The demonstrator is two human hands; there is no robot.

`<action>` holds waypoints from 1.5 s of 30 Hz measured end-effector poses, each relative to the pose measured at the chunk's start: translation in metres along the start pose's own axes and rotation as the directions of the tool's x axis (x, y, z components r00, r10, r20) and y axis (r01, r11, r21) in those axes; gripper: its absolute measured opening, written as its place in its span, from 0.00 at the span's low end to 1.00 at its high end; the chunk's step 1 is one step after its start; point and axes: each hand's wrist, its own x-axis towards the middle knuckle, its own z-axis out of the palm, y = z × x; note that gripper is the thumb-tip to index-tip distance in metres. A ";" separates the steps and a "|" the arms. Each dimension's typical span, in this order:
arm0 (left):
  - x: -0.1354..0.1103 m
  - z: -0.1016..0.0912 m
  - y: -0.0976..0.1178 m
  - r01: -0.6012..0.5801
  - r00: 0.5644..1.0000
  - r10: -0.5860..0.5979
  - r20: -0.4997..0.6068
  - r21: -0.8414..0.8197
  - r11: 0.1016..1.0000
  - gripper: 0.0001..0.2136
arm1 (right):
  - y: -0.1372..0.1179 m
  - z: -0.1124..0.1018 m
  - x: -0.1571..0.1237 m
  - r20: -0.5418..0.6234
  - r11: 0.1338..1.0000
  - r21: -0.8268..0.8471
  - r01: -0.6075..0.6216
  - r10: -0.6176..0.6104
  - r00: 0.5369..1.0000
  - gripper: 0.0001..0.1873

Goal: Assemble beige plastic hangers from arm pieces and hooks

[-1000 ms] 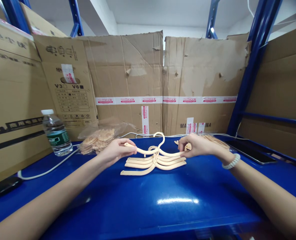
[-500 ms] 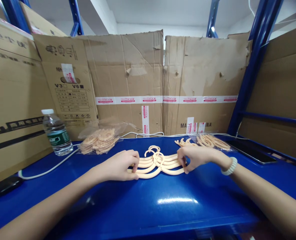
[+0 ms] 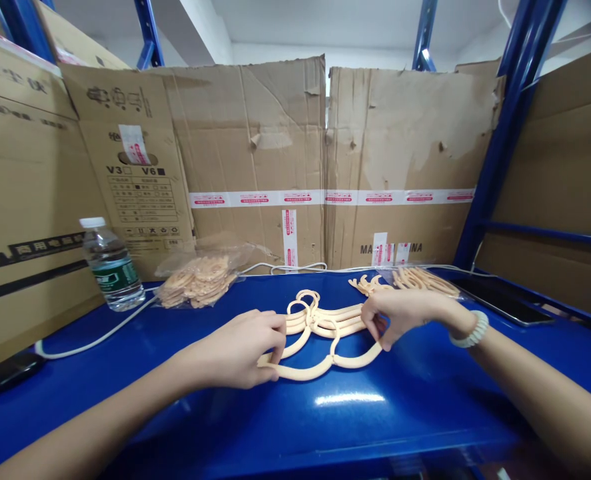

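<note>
In the head view, several beige clothes hangers lie in a row, one behind another. My left hand (image 3: 258, 350) pinches the left end of the front hanger (image 3: 305, 373). At that hanger's right end, my right hand (image 3: 398, 319) has its fingers closed on the tip. The front hanger sits nearer to me than the stacked hangers (image 3: 342, 315), with a gap between them. Hooks of the hangers curl up at the middle. My fingers hide both ends of the front hanger and parts of those behind.
A bag of beige pieces (image 3: 200, 280) lies at the back left, beside a water bottle (image 3: 112, 267). At the back right are another bag of beige pieces (image 3: 422, 281) and a phone (image 3: 505, 301). A white cable (image 3: 95, 341) crosses the blue table (image 3: 275, 427). Cardboard (image 3: 255, 147) walls the back.
Both hands have drawn the front hanger toward me and slightly right, away from the row. The other hangers stay close together behind it.
</note>
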 end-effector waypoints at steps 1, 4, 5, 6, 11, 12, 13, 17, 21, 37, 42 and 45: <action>0.000 0.000 0.000 -0.008 1.000 0.008 0.018 -0.011 1.000 0.03 | 0.000 0.000 0.000 0.035 1.000 0.016 -0.002 0.002 0.999 0.09; 0.000 0.004 -0.003 -0.009 0.999 0.010 0.031 -0.023 1.000 0.04 | 0.000 0.003 0.003 0.077 0.998 0.033 -0.047 0.044 0.996 0.09; 0.000 0.005 -0.004 0.002 1.000 -0.001 0.026 -0.016 1.000 0.04 | 0.000 0.004 0.004 0.064 0.998 0.029 -0.062 0.060 0.996 0.09; 0.000 0.006 -0.005 0.017 1.000 -0.017 0.017 -0.007 1.000 0.04 | 0.000 0.005 0.005 0.044 0.997 0.027 -0.071 0.070 0.997 0.08; 0.001 0.004 -0.011 0.064 0.998 -0.062 -0.021 0.058 0.996 0.03 | -0.003 0.004 0.006 -0.037 0.997 -0.005 -0.081 0.081 0.996 0.06; 0.001 0.003 -0.011 0.067 0.997 -0.066 -0.028 0.068 0.995 0.02 | -0.003 0.003 0.005 -0.052 0.996 -0.024 -0.080 0.079 0.995 0.05; 0.001 0.002 -0.011 0.073 0.997 -0.071 -0.036 0.075 0.995 0.02 | -0.004 0.002 0.004 -0.066 0.996 -0.042 -0.082 0.079 0.995 0.05; 0.000 0.001 -0.011 0.084 0.996 -0.080 -0.050 0.089 0.992 0.02 | 0.000 0.000 0.003 -0.084 0.994 -0.051 -0.094 0.090 0.992 0.07; 0.001 0.004 -0.014 0.088 0.996 -0.085 -0.026 0.125 0.988 0.01 | 0.007 0.001 0.006 -0.083 0.991 -0.051 -0.121 0.116 0.990 0.07; 0.005 0.004 -0.021 0.185 0.983 -0.174 -0.062 0.326 0.927 0.05 | 0.007 0.007 0.014 -0.232 0.977 -0.140 -0.163 0.127 0.964 0.05; 0.005 0.003 -0.022 0.212 0.977 -0.207 -0.056 0.389 0.896 0.05 | -0.002 0.009 0.016 -0.294 0.978 -0.151 -0.147 0.097 0.951 0.03; 0.006 0.004 -0.026 0.251 0.967 -0.247 -0.063 0.411 0.876 0.05 | -0.005 0.011 0.020 -0.327 0.976 -0.159 -0.150 0.091 0.941 0.03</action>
